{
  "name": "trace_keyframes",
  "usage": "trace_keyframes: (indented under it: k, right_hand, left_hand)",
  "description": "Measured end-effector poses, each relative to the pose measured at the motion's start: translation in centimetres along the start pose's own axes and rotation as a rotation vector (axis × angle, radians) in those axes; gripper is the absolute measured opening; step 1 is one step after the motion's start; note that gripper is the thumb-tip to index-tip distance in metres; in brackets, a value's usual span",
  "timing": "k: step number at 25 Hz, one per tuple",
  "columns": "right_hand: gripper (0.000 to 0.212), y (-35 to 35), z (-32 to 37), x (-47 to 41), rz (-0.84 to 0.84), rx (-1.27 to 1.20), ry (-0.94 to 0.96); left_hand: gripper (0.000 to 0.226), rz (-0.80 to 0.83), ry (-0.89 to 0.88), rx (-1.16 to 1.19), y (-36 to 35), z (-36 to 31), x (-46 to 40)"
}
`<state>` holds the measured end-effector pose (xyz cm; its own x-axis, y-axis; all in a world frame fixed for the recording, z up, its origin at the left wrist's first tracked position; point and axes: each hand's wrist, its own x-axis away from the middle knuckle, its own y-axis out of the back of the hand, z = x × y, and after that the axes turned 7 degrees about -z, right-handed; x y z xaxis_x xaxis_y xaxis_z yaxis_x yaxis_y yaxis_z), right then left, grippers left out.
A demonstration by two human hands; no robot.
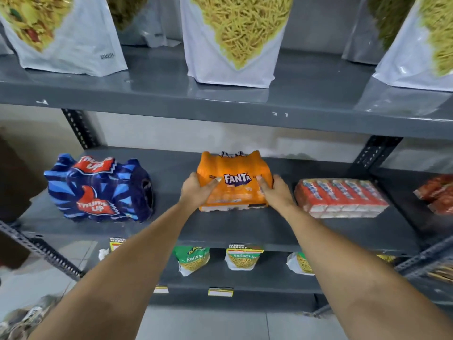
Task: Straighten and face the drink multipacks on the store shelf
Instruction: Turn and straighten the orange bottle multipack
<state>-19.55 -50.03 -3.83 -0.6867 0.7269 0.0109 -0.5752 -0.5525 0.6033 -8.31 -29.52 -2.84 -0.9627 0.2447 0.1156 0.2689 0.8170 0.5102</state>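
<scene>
I've got 2 hands clamped on the Fanta multipack (234, 182), mid-shelf.
Left hand (196, 192) grips its left side, right hand (275, 192) its right; bare grey shelf (220, 229) lies open in front, Thums Up pack (98, 190) well apart left, red carton pack (339, 198) near right.

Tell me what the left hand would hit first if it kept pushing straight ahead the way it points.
Nothing new: the left hand already presses on the orange Fanta multipack. Going on, it would likely shove the pack toward the rear wall; depth there is unclear.
</scene>
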Motion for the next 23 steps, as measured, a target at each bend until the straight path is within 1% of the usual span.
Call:
trace_keyframes:
  k: [3,5,7,9,10,11,13,14,15,16,17,18,20,21,22,23]
  right_hand:
    - [0.059,0.4,-1.0,0.6,-0.003,-0.107,0.058]
    - [0.066,0.9,-1.6,0.8,0.015,-0.159,0.071]
    - [0.076,1.5,-1.8,0.9,0.027,-0.133,0.068]
    - [0.080,2.2,-1.9,0.7,0.074,-0.033,0.052]
    - [0.078,2.7,-1.8,0.5,0.115,-0.002,0.032]
    - [0.071,3.2,-1.7,0.1,0.156,-0.023,-0.002]
    - [0.042,3.8,-1.3,-0.4,0.179,-0.246,-0.117]
    - [0.032,3.9,-1.1,-0.7,0.145,-0.374,-0.187]
    - [0.027,3.7,-0.5,-0.7,0.108,-0.478,-0.257]
    - [0.022,3.3,-0.1,-0.7,0.089,-0.543,-0.318]
    - [0.018,2.7,0.3,-0.6,0.100,-0.577,-0.357]
    - [0.019,2.2,0.6,-0.4,0.132,-0.600,-0.371]
    - [0.032,1.5,1.0,0.3,0.212,-0.669,-0.403]
    - [0.036,1.5,0.9,0.4,0.210,-0.688,-0.405]
    - [0.040,1.5,0.6,0.3,0.184,-0.682,-0.392]
    - [0.046,1.4,0.4,0.3,0.160,-0.661,-0.373]
  left_hand:
    - [0.076,-0.024,-0.165,0.024,0.1,0.1,0.0]
    - [0.079,-0.049,-0.241,0.010,0.0,0.5,0.2]
    - [0.081,-0.075,-0.262,-0.010,0.0,1.4,0.5]
    - [0.079,-0.080,-0.254,-0.036,0.0,2.1,1.0]
    - [0.076,-0.081,-0.249,-0.058,0.0,2.2,1.4]
    - [0.072,-0.083,-0.253,-0.106,-0.2,2.3,1.7]
    - [0.059,-0.104,-0.227,-0.276,-0.4,2.2,1.9]
    - [0.054,-0.101,-0.162,-0.359,-0.3,1.9,1.9]
    - [0.056,-0.073,-0.022,-0.359,-0.2,1.5,1.9]
    - [0.059,-0.004,0.124,-0.259,-0.3,1.1,1.8]
    - [0.059,0.037,0.237,-0.075,-0.5,0.6,1.9]
    - [0.057,0.025,0.270,0.063,-0.9,0.0,2.1]
    - [0.057,-0.019,0.217,0.146,-1.8,-1.7,2.8]
    - [0.061,0.000,0.208,0.167,-2.2,-2.5,3.5]
    - [0.071,0.056,0.220,0.209,-2.5,-3.2,4.3]
    - [0.090,0.131,0.239,0.256,-2.8,-3.5,4.9]
